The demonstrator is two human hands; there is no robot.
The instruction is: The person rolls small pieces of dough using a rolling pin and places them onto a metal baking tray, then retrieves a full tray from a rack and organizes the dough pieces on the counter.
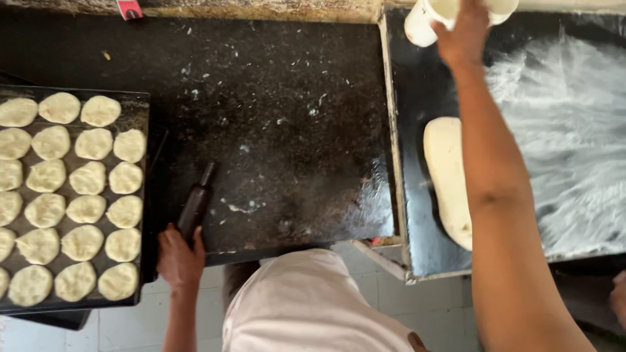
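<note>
**Flouring before rolling**

Reaching to the frame's top right, the right hand (pixel 464 31) grips a white container (pixel 424 19); the left hand (pixel 178 255) clasps the dark rolling pin (pixel 197 203) (lower centre). Dough (pixel 447 176) lies right of centre; dusting seems next.

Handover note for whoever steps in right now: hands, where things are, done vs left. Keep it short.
Left hand: on the dark rolling pin at the counter edge.
Right hand: reaching up to a white container at the far edge of the floured tray.
Dough slab: on that tray, unrolled.
Done: flattened dough rounds fill the left tray.
Left: the slab looks unworked.
</note>
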